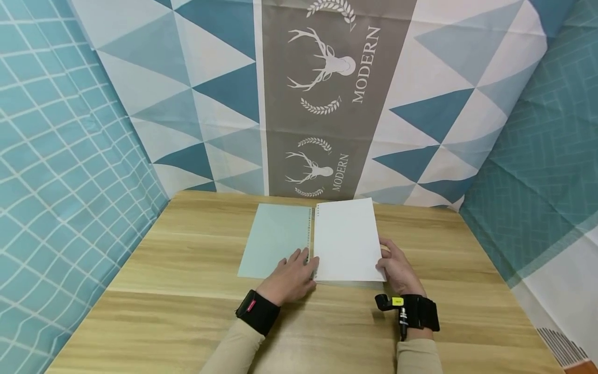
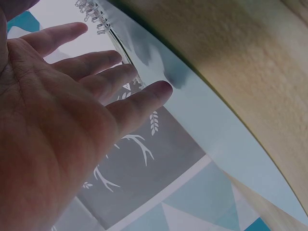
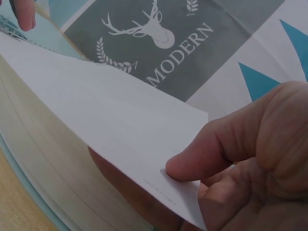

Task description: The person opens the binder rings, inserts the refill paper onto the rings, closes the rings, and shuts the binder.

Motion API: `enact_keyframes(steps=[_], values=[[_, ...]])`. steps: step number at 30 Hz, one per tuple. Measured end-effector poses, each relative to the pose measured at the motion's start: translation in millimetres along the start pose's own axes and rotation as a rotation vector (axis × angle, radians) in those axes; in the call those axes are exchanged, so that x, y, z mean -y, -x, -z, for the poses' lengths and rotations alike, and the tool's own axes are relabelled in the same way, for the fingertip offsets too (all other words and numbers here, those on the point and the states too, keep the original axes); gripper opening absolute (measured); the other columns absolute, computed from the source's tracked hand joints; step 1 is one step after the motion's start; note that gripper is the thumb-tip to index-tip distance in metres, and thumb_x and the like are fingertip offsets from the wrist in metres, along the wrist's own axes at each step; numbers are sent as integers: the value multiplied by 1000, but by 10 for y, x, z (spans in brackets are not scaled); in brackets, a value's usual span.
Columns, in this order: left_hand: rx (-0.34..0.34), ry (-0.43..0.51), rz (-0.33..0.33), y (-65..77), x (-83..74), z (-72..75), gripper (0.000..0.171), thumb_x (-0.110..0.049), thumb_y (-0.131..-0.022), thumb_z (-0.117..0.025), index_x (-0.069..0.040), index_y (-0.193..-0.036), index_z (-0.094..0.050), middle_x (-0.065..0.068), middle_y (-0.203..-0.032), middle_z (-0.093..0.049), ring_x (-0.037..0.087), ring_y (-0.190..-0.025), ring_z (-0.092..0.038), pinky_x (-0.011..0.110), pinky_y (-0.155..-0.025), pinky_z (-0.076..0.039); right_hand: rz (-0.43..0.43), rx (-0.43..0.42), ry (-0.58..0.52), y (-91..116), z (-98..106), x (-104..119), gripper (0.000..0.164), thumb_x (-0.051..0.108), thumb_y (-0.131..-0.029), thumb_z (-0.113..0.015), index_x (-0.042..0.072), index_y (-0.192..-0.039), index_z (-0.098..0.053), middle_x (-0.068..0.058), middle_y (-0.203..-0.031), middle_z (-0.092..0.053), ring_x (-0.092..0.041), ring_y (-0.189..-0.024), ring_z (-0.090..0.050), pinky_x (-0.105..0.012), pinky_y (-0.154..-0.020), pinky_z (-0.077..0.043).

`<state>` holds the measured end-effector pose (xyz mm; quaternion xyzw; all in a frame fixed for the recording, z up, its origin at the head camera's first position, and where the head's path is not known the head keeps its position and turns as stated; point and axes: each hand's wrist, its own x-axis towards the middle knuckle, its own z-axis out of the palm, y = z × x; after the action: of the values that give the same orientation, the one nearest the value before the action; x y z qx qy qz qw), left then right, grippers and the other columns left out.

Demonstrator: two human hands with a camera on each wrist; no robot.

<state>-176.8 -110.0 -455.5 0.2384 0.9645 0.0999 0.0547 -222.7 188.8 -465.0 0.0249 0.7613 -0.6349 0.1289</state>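
Observation:
A spiral notebook lies spread on the table, its pale green cover [image 1: 275, 239] turned to the left. White paper [image 1: 348, 241] forms its right side. My right hand [image 1: 398, 269] pinches the right edge of a white page [image 3: 110, 103] near the lower corner, thumb on top and fingers beneath. That page is lifted off the lined sheets [image 3: 53, 139] under it. At the lower part of the binding, my left hand [image 1: 290, 276] rests with its fingers extended beside the clear rings [image 2: 94, 17]. Its fingertips reach over the cover and the spine; exact contact is hard to tell.
The notebook is on a wood-grain table [image 1: 187, 311]. Behind the table hangs a patterned cloth [image 1: 224, 93] with triangles and deer heads. A blue checked cloth [image 1: 60, 156] borders the left side, a teal one [image 1: 537, 171] the right.

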Motion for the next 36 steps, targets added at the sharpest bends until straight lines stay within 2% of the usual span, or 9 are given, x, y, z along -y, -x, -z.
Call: enact_keyframes(steps=[14,21,36], values=[[5,-1,6,6,-8,3,55,-36,-101,-62,-19,-150,-46,20,-161,-38,40,-148,-40,62,-108,-45,-1,-5,-2,-33,-14,-31,79,-16,-85,-43,7,-158,-27,-21,-132,-61,-16,-99,-64,-28,-80,-54],[7,13,4,12,-5,-10,54,-35,-101,-62,-18,-150,-47,19,-161,-39,40,-148,-40,63,-109,-44,14,-7,1,-28,-32,-40,75,-14,-86,-42,9,-157,-30,-16,-121,-65,-15,-89,-67,-28,-69,-54],[9,19,3,6,-3,-9,53,-35,-101,-61,-18,-150,-47,20,-161,-39,39,-148,-40,63,-109,-43,13,-3,4,-37,-33,-46,75,-14,-86,-42,8,-157,-30,-15,-121,-65,-15,-89,-66,-28,-71,-54]])
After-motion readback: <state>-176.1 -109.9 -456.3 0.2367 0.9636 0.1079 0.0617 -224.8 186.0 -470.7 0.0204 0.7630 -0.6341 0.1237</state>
